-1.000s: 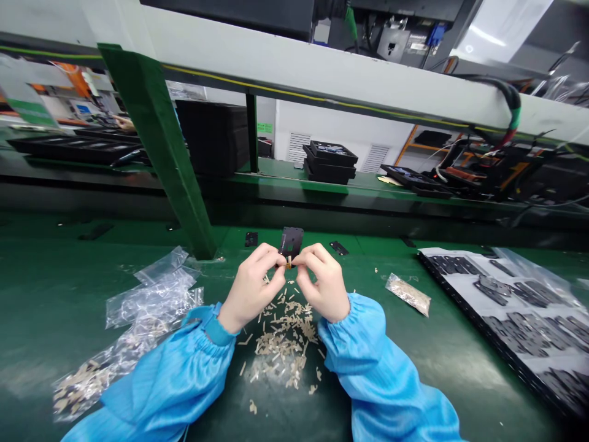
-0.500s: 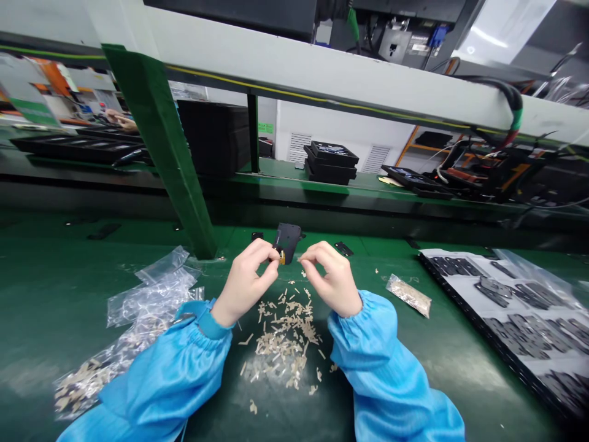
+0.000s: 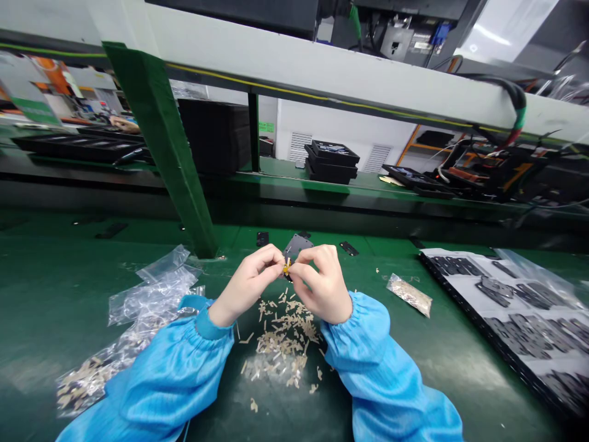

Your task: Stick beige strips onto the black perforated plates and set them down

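A thin dark plate-like part [image 3: 298, 244] is tilted up just behind my fingertips, with a small yellow piece [image 3: 286, 268] at its near end. My left hand [image 3: 251, 279] pinches this part at its near left edge. From the other side, my right hand [image 3: 322, 282] has thumb and forefinger pressed together at the yellow piece, nearly meeting the left fingertips. Whatever lies in that right pinch is too small and covered to make out. Below both hands, many small beige strips [image 3: 288, 334] are scattered in a loose pile on the green table [image 3: 396, 380].
Clear plastic bags [image 3: 156, 301] with beige pieces lie at left, and a small filled bag [image 3: 410, 294] at right. Farther right is a tray [image 3: 464, 307] of dark parts. A green post [image 3: 161, 153] rises behind my left hand. Small black pieces [image 3: 348, 248] lie behind.
My right hand has moved left, closing the gap to the left fingertips at the yellow piece. The dark part has shifted slightly right and turned, its upper face now looking lighter.
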Tool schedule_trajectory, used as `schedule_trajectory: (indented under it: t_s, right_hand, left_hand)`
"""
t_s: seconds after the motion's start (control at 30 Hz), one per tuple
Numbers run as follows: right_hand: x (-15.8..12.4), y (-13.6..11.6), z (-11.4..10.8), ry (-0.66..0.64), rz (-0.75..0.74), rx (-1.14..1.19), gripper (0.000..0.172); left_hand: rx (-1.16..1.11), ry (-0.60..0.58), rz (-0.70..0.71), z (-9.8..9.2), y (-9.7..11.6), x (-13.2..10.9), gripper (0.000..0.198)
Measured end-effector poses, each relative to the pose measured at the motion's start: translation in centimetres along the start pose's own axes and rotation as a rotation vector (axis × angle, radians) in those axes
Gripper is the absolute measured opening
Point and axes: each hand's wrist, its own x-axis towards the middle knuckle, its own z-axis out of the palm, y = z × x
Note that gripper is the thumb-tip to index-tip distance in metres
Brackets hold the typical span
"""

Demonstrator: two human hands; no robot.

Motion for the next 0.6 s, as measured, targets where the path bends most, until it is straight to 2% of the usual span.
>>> schedule_trajectory:
  t_s: [0.13,0.23,0.37,0.5,0.6]
  right_hand:
    - [0.1,0.0,-0.1,0.039,-0.022,0.007,0.011]
    - [0.3,0.1,-0.3,0.058,0.047,0.061,0.010]
    - [0.5,0.1,-0.2,0.078,0.278,0.241,0.006]
    - [0.6,0.0,0.2,0.065,0.532,0.491,0.009]
    - [0.6,-0.2,0.5,0.080,0.613,0.580,0.008]
  left_hand:
    - [-0.049,0.006,-0.013,0.1,0.1,0.0,0.016]
    - [-0.064,0.079,-0.034,0.1,0.0,0.0,0.016]
    - [0.015,0.187,-0.016,0.4,-0.1,-0.2,0.013]
    - [0.215,0.282,0.095,0.8,0.3,-0.6,0.011]
    - [0.343,0.323,0.188,1.2,0.7,-0.8,0.011]
